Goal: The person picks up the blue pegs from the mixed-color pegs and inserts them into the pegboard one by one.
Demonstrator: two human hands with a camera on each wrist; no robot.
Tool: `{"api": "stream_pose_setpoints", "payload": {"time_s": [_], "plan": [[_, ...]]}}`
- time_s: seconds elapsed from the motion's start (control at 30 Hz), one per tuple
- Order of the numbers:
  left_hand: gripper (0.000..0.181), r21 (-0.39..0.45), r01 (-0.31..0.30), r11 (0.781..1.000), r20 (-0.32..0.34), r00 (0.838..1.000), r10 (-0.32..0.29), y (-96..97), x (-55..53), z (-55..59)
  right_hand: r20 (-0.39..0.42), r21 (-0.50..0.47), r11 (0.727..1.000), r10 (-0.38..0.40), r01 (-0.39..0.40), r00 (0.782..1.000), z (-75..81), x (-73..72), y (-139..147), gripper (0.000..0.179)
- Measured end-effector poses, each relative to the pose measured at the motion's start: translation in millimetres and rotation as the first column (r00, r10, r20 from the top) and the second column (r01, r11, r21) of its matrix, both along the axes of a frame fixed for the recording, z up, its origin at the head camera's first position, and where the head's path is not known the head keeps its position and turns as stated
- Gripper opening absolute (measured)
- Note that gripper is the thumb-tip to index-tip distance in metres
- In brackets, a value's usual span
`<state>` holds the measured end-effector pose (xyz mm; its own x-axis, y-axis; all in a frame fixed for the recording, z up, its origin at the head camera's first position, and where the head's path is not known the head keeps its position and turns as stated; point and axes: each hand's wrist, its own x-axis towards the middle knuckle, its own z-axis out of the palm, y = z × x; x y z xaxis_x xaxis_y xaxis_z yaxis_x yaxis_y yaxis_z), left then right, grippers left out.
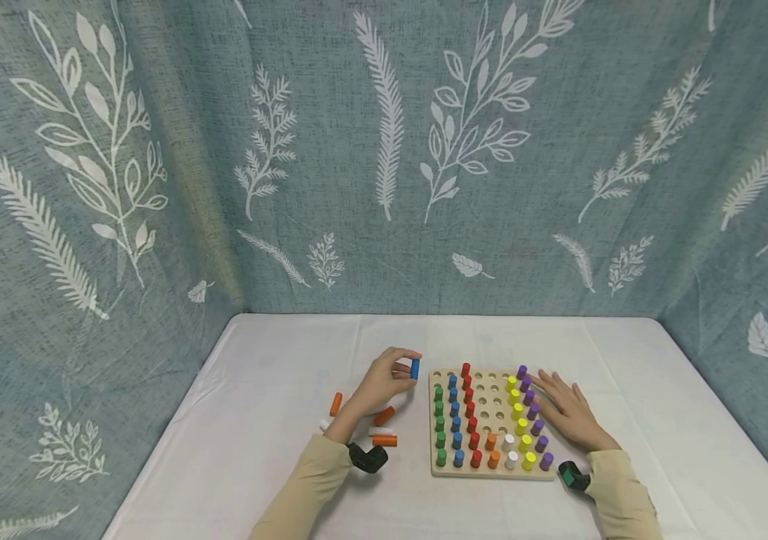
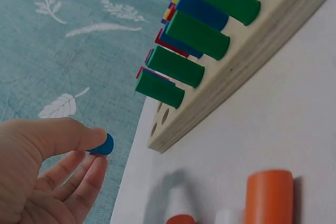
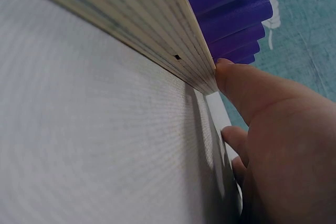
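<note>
A blue peg (image 1: 414, 368) stands upright between the thumb and fingertips of my left hand (image 1: 384, 379), left of the wooden pegboard (image 1: 492, 474). In the left wrist view only the end of that blue peg (image 2: 106, 145) shows past the thumb. Green, blue, red, yellow and purple pegs form columns in the board, with several orange and white pegs near the front. Its far left corner and middle have bare holes. Along the board's right side, my right hand (image 1: 569, 412) lies with fingers extended. Its thumb (image 3: 236, 77) touches the board's edge by the purple pegs (image 3: 231, 19).
Loose orange pegs (image 1: 385, 441) and white pegs (image 1: 382, 431) lie on the white table (image 1: 276, 360) around my left forearm. A patterned blue-green curtain (image 1: 357, 150) hangs behind the table and at both sides.
</note>
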<state>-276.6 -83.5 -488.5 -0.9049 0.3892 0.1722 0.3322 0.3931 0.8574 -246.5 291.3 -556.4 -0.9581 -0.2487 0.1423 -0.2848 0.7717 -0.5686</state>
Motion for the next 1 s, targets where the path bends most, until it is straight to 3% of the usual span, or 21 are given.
{"api": "stream_pose_setpoints", "payload": {"time_s": [0.47,0.57,0.7,0.8,1.0], "plan": [[0.037,0.089,0.006,0.996,0.01,1.0,-0.007,15.6,-9.6,-1.2,-0.013,-0.001,1.0,0.01,-0.01,1.0,-1.4,-1.8,2.1,0.051],[0.034,0.117,0.032,0.993,0.013,0.999,-0.033,17.9,-4.0,9.2,-0.011,0.0,1.0,0.012,-0.012,1.0,-1.4,-2.0,2.1,0.052],[0.034,0.134,0.032,0.99,0.036,0.999,-0.037,22.0,-7.2,7.1,-0.004,-0.003,1.0,0.011,-0.011,1.0,-1.6,-2.3,2.3,0.052],[0.034,0.128,0.016,0.992,0.048,0.999,-0.022,25.9,-16.2,-3.8,-0.004,-0.006,1.0,0.012,-0.012,1.0,-1.4,-2.4,2.4,0.052],[0.031,0.109,0.032,0.993,0.032,0.999,-0.036,32.9,-18.9,0.5,-0.001,-0.001,1.0,0.011,-0.011,1.0,-1.2,-2.7,2.5,0.052]]}}
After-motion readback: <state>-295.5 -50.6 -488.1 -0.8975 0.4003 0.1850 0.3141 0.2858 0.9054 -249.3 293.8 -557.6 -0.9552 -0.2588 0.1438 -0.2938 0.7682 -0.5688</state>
